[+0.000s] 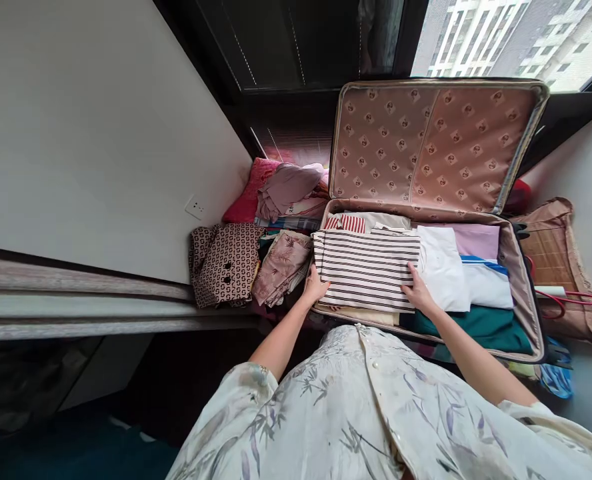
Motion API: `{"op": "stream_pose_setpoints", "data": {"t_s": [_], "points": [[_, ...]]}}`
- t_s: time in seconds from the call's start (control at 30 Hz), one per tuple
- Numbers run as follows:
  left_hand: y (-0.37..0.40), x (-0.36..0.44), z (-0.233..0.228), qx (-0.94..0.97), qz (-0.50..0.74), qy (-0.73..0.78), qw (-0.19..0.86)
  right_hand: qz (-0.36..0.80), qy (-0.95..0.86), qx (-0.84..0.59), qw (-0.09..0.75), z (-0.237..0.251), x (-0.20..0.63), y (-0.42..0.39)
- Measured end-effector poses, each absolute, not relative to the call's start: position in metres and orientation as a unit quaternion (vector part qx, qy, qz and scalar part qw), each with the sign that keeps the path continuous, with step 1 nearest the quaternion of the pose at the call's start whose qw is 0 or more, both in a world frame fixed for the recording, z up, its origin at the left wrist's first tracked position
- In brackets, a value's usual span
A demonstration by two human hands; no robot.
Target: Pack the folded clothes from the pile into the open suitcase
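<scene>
The left hand (315, 285) lies flat, fingers spread, against the left edge of a folded striped garment (366, 269), while the right hand (419, 292) rests open on that garment's lower right corner — neither hand is closed around the cloth, both press on it. The striped garment sits on top of the packed clothes in the left half of an open suitcase (523, 280), which lies straight ahead of the person.

At three o'clock from the right hand lies a folded white garment (443, 267), touching the striped one; beyond it, toward two o'clock, a lilac piece (479, 239). At four o'clock a dark green garment (481, 327) fills the near right corner of the case. At twelve o'clock the case's lid (429, 143) stands upright against the window, lined in patterned beige.

At nine o'clock from the left hand — outside the case — a folded leaf-print cloth (282, 267) lies just beside it, then a brown patterned bag (225, 262). At eleven o'clock sits a heap of mauve clothing (289, 187) beside a pink cushion (251, 193).
</scene>
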State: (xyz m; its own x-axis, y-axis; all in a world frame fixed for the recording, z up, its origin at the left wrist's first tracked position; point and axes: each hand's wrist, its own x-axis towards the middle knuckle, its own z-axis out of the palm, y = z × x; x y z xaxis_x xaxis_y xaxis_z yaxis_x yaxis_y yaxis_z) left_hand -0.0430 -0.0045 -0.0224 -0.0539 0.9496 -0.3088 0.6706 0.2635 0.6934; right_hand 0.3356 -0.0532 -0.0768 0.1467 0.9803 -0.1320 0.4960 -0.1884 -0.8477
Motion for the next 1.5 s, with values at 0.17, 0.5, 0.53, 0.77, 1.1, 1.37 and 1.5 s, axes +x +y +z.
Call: {"op": "stream_pose_setpoints", "data": {"t_s": [0.17, 0.5, 0.53, 0.77, 1.1, 1.37, 1.5], "points": [[0.026, -0.023, -0.019, 0.594, 0.258, 0.688, 0.328, 0.342, -0.555, -0.695, 0.304, -0.084, 0.327, -0.058], [0.073, -0.009, -0.005, 0.647, 0.275, 0.632, 0.327, 0.304, -0.584, -0.693, 0.296, -0.075, 0.347, -0.075], [0.074, -0.01, -0.006, 0.638, 0.269, 0.641, 0.33, 0.303, -0.58, -0.7, 0.288, -0.076, 0.347, -0.078], [0.063, 0.004, -0.024, 0.669, 0.217, 0.667, 0.245, 0.127, -0.595, -0.76, 0.229, -0.053, 0.322, -0.078], [0.053, 0.015, -0.003, 0.751, 0.178, 0.617, 0.153, 0.014, -0.692, -0.709, 0.138, -0.023, 0.268, -0.072], [0.049, 0.012, -0.042, 0.766, 0.081, 0.612, 0.181, 0.078, -0.681, -0.728, 0.021, -0.056, 0.254, -0.064], [0.051, 0.01, -0.054, 0.766, 0.07, 0.618, 0.16, 0.089, -0.678, -0.729, 0.019, -0.066, 0.255, -0.064]]}}
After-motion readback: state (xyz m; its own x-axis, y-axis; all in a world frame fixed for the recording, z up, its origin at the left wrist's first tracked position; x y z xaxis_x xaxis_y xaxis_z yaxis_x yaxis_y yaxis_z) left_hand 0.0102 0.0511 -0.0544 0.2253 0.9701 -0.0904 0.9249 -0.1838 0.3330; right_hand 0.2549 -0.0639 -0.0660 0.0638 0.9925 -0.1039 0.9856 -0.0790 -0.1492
